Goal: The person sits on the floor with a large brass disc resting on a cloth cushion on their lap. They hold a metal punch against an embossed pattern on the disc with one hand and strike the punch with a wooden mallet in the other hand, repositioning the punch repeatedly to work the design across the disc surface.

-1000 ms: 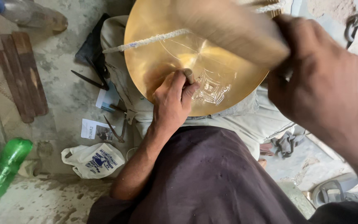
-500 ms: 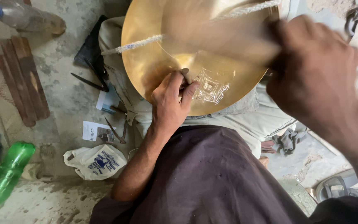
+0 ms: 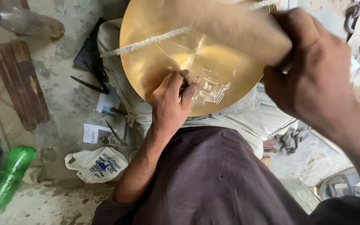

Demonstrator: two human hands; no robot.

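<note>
- Rough grey concrete floor (image 3: 63, 96) fills the left side of the frame, stained and littered with small things
- a round brass plate (image 3: 167, 62) sits in the upper middle of the frame, propped on the person's lap over pale cloth (image 3: 246, 121); an engraved pattern (image 3: 211, 89) shows on its lower part, just right of centre
- a frayed white cord (image 3: 146, 41) runs across the plate from its left edge toward the upper right
- the left hand (image 3: 169, 106), at the centre of the frame, rests on the plate's lower rim with its grip closed narrow around a thin metal punch (image 3: 186, 77), whose tip touches the brass just beside the engraving
- the right hand (image 3: 313, 71), in the upper right and close to the camera, has its grip wrapped tight around a wooden mallet (image 3: 238, 29); the mallet is blurred and lies over the plate's upper part
- a dark garment (image 3: 213, 179) covers the lower middle of the frame
- a green plastic bottle (image 3: 5, 181) lies at the lower left, a white printed bag (image 3: 98, 164) near it
- brown wooden strips (image 3: 21, 83) lie at the left edge, a clear bottle (image 3: 26, 23) in the upper left corner
- thin dark tools (image 3: 90, 83) and paper scraps (image 3: 96, 134) lie on the floor left of the plate
</note>
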